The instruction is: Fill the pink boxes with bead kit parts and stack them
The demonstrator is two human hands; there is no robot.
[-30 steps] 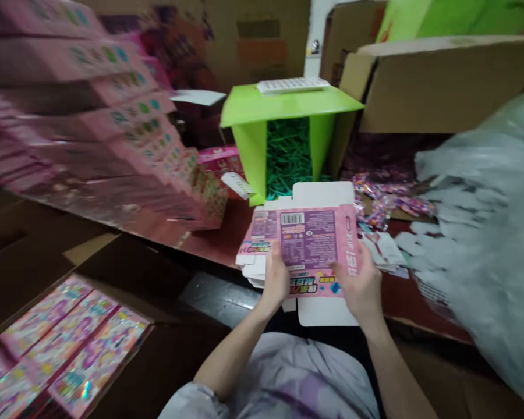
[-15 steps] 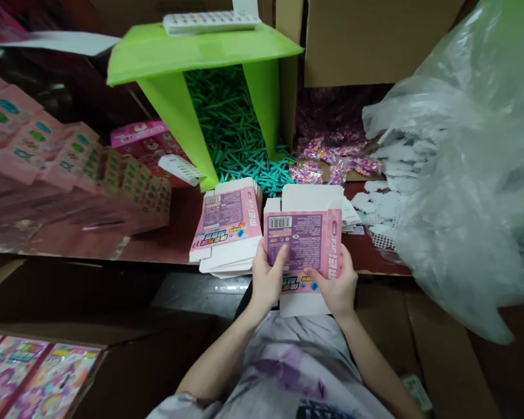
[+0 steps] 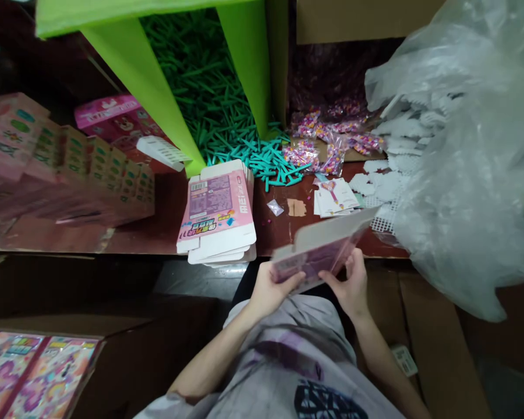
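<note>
Between my two hands is a pink and purple folding carton, tilted and blurred, its white flaps pointing away from me. My left hand grips its left end with the thumb on the printed face. At the right end my right hand pinches it, thumb likewise on the print. Left of it, a stack of flat cartons of the same print lies on the table edge. Beyond the held carton are white printed cards and a small clear packet.
A lime-green bin spills teal pen-like sticks. Bags of coloured beads lie beside it. White pegboards fill a plastic bag at right. Pink boxes stand at left; a brown carton sits below.
The carton in my hands has tipped from facing me to a slanted, partly edge-on pose. It now sits lower, so the cards and packet behind it show. The camera view has shifted.
</note>
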